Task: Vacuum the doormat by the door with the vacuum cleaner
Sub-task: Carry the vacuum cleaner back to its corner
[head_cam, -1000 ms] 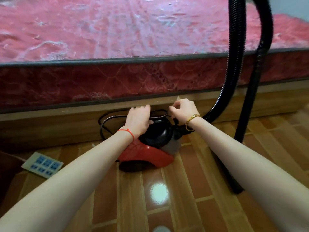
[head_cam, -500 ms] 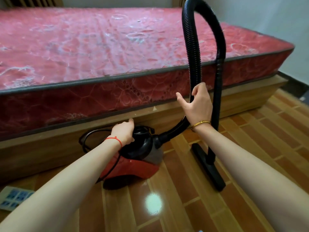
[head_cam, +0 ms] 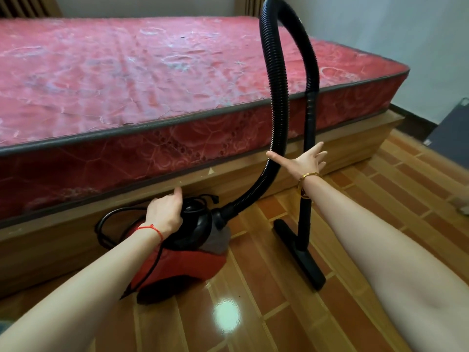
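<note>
the vacuum cleaner (head_cam: 177, 240) is parked on the floor just beside the bed base (head_cam: 228, 174), its hose (head_cam: 276, 102) arched above it. its black top is gripped by the left hand (head_cam: 165, 214), probably to steady or lift it. the right hand (head_cam: 304, 161) is held spread and empty between hose and upright wand (head_cam: 308, 158), seemingly reaching for the wand. no doormat is seen.

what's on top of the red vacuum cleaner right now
The left hand rests on the black top of the vacuum cleaner, fingers curled over it. The ribbed hose joins at its front. The hand covers whatever handle or switch lies beneath, so that cannot be seen.
</note>
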Action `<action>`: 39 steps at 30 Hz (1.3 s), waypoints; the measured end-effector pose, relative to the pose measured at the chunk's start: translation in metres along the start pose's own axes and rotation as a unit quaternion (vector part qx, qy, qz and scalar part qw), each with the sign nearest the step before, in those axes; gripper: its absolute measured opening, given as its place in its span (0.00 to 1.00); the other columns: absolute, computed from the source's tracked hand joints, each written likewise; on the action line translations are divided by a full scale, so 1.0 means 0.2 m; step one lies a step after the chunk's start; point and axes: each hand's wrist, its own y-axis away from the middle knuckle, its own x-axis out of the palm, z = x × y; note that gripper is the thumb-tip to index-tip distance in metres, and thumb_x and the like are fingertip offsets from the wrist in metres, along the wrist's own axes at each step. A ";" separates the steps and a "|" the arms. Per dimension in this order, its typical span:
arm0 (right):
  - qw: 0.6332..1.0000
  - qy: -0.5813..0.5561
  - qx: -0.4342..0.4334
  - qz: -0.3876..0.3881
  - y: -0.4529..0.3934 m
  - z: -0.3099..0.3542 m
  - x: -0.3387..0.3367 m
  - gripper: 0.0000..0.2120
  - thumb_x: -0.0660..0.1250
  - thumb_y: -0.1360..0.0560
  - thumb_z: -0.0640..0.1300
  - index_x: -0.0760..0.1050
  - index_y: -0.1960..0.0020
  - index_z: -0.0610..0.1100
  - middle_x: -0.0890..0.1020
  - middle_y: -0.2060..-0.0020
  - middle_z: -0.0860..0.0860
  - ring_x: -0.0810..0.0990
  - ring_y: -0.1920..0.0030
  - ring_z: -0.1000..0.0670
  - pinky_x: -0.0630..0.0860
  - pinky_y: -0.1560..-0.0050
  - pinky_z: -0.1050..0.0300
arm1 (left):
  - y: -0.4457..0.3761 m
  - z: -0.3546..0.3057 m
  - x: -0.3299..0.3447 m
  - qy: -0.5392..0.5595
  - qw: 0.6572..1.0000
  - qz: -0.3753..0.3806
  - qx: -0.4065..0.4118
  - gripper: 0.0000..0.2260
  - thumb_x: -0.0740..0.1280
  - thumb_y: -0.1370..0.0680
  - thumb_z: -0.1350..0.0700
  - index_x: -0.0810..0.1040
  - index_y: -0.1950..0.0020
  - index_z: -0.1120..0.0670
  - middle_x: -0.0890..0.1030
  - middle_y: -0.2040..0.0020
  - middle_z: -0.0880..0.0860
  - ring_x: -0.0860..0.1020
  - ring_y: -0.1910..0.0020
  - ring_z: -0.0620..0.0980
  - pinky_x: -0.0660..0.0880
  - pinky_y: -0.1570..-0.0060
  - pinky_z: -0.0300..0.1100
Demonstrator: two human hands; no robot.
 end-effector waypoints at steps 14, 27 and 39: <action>0.991 -0.054 0.123 0.003 -0.27 -0.16 -0.02 0.71 0.74 0.44 0.72 0.32 0.23 0.45 0.41 0.23 0.40 0.51 0.23 0.38 0.59 0.28 0.40 | -0.10 -0.04 0.01 0.016 1.000 -0.012 0.000 0.30 0.69 0.28 0.59 0.60 0.29 0.58 0.81 0.48 0.55 0.80 0.48 0.57 0.71 0.58 0.45; 0.989 -0.038 0.139 0.015 -0.34 -0.17 0.00 0.68 0.69 0.49 0.78 0.51 0.23 0.40 0.57 0.26 0.44 0.60 0.27 0.41 0.63 0.29 0.42 | -0.14 -0.04 0.01 0.015 1.000 -0.009 0.001 0.30 0.68 0.29 0.59 0.60 0.29 0.59 0.80 0.47 0.58 0.79 0.47 0.60 0.73 0.59 0.47; 0.978 -0.157 0.128 0.048 -0.43 -0.16 0.08 0.64 0.77 0.52 0.71 0.60 0.27 0.40 0.71 0.31 0.44 0.70 0.32 0.40 0.65 0.32 0.42 | -0.12 -0.02 0.02 0.026 0.999 -0.023 0.013 0.34 0.67 0.28 0.60 0.56 0.25 0.58 0.80 0.45 0.56 0.79 0.46 0.58 0.73 0.56 0.46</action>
